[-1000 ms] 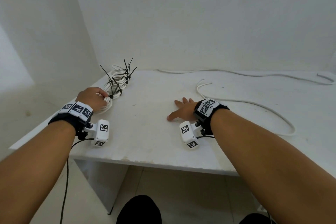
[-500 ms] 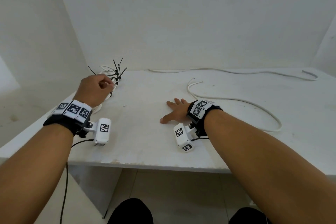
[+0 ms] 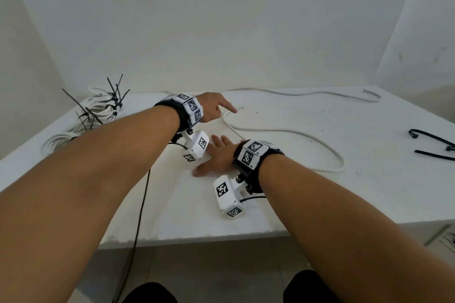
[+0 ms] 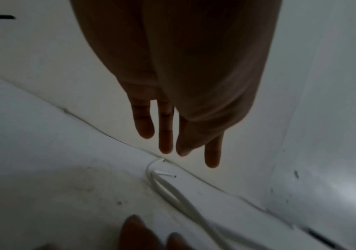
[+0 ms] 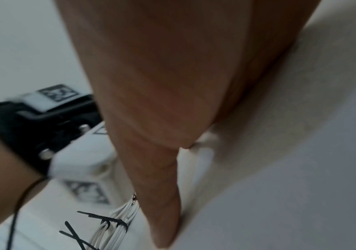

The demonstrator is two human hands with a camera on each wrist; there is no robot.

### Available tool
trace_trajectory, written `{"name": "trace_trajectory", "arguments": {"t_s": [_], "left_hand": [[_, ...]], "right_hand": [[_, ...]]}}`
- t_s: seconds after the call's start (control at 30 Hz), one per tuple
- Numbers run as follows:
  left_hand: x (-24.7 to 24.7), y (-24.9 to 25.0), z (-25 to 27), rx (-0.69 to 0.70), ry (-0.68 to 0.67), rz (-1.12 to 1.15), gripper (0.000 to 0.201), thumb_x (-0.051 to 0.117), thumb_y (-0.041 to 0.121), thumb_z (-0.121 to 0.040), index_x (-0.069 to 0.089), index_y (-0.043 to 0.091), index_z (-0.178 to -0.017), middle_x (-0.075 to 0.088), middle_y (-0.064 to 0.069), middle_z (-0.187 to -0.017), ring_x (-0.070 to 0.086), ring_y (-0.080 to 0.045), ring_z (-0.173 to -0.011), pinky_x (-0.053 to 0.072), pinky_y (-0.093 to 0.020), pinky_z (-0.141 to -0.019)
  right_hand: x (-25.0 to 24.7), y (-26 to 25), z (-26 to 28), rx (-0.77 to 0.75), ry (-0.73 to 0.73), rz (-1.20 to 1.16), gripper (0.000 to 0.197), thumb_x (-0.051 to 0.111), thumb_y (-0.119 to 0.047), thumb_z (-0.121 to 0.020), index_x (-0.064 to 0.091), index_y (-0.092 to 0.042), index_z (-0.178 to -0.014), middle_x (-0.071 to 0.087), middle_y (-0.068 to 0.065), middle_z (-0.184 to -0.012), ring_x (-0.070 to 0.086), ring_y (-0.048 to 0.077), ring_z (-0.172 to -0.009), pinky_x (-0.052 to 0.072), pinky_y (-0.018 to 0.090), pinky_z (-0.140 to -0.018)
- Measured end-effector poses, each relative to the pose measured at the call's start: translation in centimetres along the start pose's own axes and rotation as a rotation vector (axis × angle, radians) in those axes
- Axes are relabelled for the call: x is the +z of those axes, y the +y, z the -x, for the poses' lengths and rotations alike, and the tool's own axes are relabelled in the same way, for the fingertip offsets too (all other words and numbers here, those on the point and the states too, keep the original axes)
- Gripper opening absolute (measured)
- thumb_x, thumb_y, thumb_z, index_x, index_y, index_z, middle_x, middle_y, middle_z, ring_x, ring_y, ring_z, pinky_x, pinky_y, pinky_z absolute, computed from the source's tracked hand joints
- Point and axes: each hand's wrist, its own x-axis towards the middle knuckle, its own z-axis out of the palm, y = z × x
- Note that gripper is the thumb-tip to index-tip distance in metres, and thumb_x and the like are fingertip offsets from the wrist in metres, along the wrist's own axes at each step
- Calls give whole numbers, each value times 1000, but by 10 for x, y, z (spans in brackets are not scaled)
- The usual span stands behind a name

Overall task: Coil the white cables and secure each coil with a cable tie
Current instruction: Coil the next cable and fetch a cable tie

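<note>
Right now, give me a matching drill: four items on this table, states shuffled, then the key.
1. left hand
2. right hand
3. tied coils
4. loose black ties

A. flat on the table
B. far right of the table
C. reaching for the loose cable end, fingers straight
D. table's left rear corner

Pairs: 1-C, 2-A, 3-D, 4-B
</note>
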Motion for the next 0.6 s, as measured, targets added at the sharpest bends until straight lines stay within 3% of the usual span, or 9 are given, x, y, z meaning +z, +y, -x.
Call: {"name": "trace_trajectory", "arguments": {"t_s": [0.1, 0.2, 0.3, 0.47, 0.6], "left_hand": [[10, -18, -24, 5, -92, -97, 56, 50, 0, -84, 69, 49, -104, 61, -1, -132, 66, -27, -101, 54, -46, -88], [14, -21, -34, 31, -114, -163, 37, 62, 3, -83, 75, 36, -94, 65, -6, -115, 64, -27, -97, 54, -41, -87], [15, -22, -41, 78, -51, -202, 13, 70, 11, -85, 75, 17, -95, 60, -6, -113, 59, -24, -102, 48, -34, -86], [13, -36, -46, 87, -5, -150, 13, 70, 11, -83, 74, 21, -91, 61, -2, -123, 54, -20, -116, 38, -32, -99], [6, -39, -43, 73, 94, -74, 13, 68, 15, -88, 74, 21, -97, 67, 1, -114, 56, -17, -105, 38, -28, -90]], "right_hand": [[-1, 1, -2, -4, -15, 10, 100, 54, -71, -83, -2, -34, -156, -16, -1, -164, -17, 22, -150, -3, 54, -118], [-2, 4, -6, -13, -35, -13, 101, 57, -71, -81, -2, -37, -156, -16, -1, -164, -17, 21, -150, -4, 53, -118], [-1, 6, -9, -6, -47, -20, 103, 59, -72, -79, -3, -40, -155, -17, -4, -164, -18, 19, -150, -6, 53, -118], [1, 9, -15, -6, -52, 2, 106, 57, -76, -77, -7, -41, -154, -18, -4, -163, -18, 19, -150, -10, 58, -115], [1, 10, -16, -7, -55, -10, 105, 57, -74, -78, -5, -39, -155, -18, -4, -163, -18, 19, -150, -10, 58, -115]]}}
